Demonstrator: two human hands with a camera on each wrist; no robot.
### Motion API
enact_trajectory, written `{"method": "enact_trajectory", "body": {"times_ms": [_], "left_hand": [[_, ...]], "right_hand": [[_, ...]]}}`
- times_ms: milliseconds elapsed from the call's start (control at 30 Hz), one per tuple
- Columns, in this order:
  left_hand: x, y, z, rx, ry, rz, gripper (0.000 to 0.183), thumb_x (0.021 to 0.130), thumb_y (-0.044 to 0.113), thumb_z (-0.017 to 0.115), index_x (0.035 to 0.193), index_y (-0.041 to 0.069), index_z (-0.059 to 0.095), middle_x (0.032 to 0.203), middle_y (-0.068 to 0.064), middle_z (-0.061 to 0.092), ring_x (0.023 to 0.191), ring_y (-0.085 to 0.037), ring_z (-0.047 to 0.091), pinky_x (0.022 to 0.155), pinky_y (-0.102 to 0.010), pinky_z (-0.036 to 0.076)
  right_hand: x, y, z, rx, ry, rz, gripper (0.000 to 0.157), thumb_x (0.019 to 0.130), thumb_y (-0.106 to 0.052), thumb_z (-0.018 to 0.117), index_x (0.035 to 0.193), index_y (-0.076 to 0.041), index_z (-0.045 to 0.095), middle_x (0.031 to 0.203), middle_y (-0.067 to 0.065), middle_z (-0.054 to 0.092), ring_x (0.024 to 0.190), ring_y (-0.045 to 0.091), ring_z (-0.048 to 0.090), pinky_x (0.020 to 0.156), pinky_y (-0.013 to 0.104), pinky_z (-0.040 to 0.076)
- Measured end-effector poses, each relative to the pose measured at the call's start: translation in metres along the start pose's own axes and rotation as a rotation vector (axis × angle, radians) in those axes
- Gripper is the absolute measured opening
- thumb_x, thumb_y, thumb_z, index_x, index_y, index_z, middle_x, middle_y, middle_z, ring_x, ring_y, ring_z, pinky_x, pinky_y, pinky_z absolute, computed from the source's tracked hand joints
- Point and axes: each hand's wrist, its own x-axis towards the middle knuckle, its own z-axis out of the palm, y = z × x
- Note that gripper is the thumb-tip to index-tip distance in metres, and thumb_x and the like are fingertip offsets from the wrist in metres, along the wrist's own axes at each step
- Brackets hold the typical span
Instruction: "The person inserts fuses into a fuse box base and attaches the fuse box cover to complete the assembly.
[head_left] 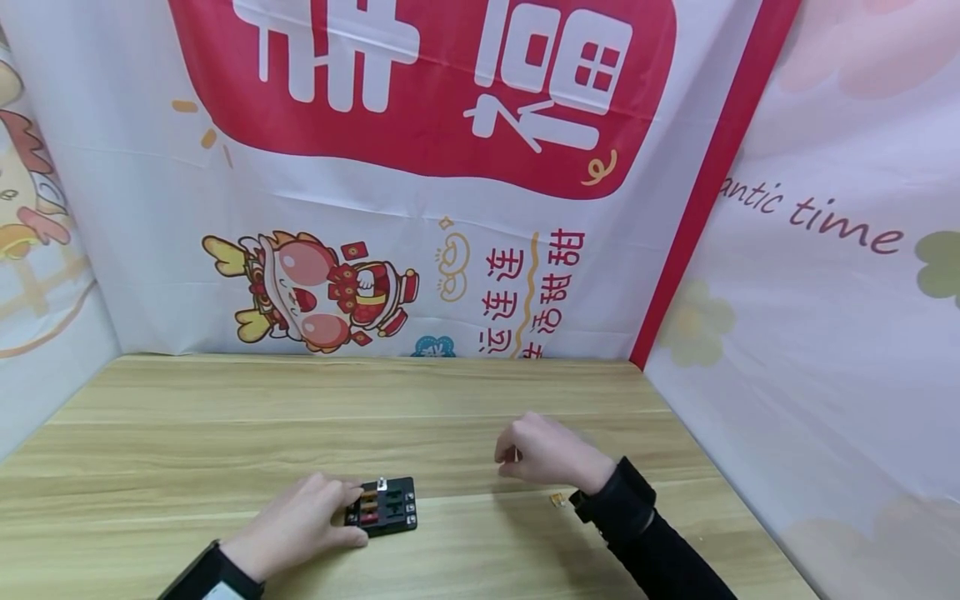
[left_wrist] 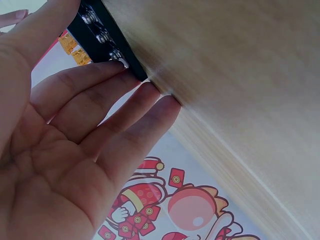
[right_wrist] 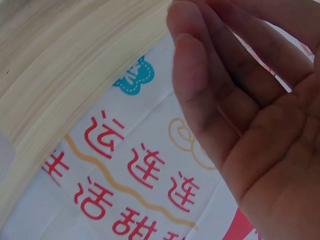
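Note:
A black fuse block lies on the wooden table, with orange, brownish and red blade fuses in the row on its left side. One pale, clear-looking piece stands up at its far edge. My left hand holds the block by its left end, thumb on the near side and fingers at the far side. In the left wrist view, fingertips meet the block's edge beside metal screws. To the right, my right hand hovers over the table, fingers bent toward the thumb; I cannot tell whether they pinch something.
A small yellowish piece lies on the table close to the right wrist. Printed cloth hangs behind the table's back edge and along both sides.

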Motion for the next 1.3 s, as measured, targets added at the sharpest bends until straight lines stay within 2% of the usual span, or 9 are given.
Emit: {"method": "enact_trajectory", "body": {"times_ms": [233, 500, 700, 867, 1067, 1300], "left_hand": [[-0.001, 0.0, 0.0, 0.009, 0.005, -0.009, 0.042, 0.076, 0.04, 0.082, 0.102, 0.007, 0.076, 0.098, -0.005, 0.073, 0.068, -0.003, 0.052, 0.061, -0.028, 0.046], [0.001, 0.002, 0.001, 0.009, 0.028, 0.022, 0.036, 0.076, 0.038, 0.083, 0.097, 0.008, 0.076, 0.096, -0.003, 0.073, 0.065, -0.003, 0.05, 0.059, -0.027, 0.043], [0.001, 0.002, 0.001, 0.008, 0.026, 0.02, 0.034, 0.076, 0.038, 0.083, 0.094, 0.01, 0.076, 0.098, -0.003, 0.073, 0.066, -0.003, 0.051, 0.059, -0.027, 0.044], [0.0, 0.002, 0.0, 0.006, 0.015, 0.01, 0.037, 0.077, 0.038, 0.083, 0.098, 0.008, 0.076, 0.099, -0.005, 0.073, 0.067, -0.003, 0.051, 0.06, -0.028, 0.045], [0.0, 0.002, 0.0, 0.021, 0.022, 0.02, 0.036, 0.077, 0.039, 0.082, 0.096, 0.009, 0.076, 0.1, -0.006, 0.073, 0.067, -0.003, 0.051, 0.061, -0.029, 0.046], [0.0, 0.002, -0.001, 0.008, 0.013, 0.023, 0.035, 0.078, 0.038, 0.082, 0.097, 0.009, 0.077, 0.102, -0.006, 0.073, 0.069, -0.003, 0.053, 0.062, -0.028, 0.046]], "right_hand": [[-0.014, 0.014, -0.002, 0.065, -0.031, -0.027, 0.016, 0.071, 0.007, 0.075, 0.071, -0.009, 0.072, 0.068, -0.008, 0.063, 0.063, 0.002, 0.056, 0.059, 0.017, 0.045], [-0.03, 0.028, -0.007, 0.121, -0.082, 0.072, 0.015, 0.073, 0.005, 0.078, 0.07, -0.008, 0.071, 0.066, -0.006, 0.062, 0.061, 0.002, 0.052, 0.059, 0.022, 0.046], [-0.035, 0.034, -0.008, 0.103, -0.126, 0.132, 0.013, 0.071, 0.003, 0.077, 0.069, -0.009, 0.072, 0.066, -0.007, 0.062, 0.064, 0.004, 0.054, 0.061, 0.024, 0.047], [-0.035, 0.039, -0.003, 0.092, -0.127, 0.124, 0.016, 0.067, 0.003, 0.078, 0.065, -0.01, 0.071, 0.063, -0.011, 0.06, 0.061, 0.002, 0.053, 0.058, 0.022, 0.046], [-0.035, 0.038, 0.0, 0.094, -0.134, 0.158, 0.02, 0.065, 0.002, 0.082, 0.061, -0.013, 0.068, 0.058, -0.013, 0.058, 0.056, 0.001, 0.051, 0.054, 0.022, 0.045], [-0.035, 0.038, 0.002, 0.042, -0.149, 0.185, 0.023, 0.062, -0.002, 0.085, 0.057, -0.014, 0.066, 0.054, -0.016, 0.054, 0.053, 0.001, 0.048, 0.05, 0.022, 0.042]]}}
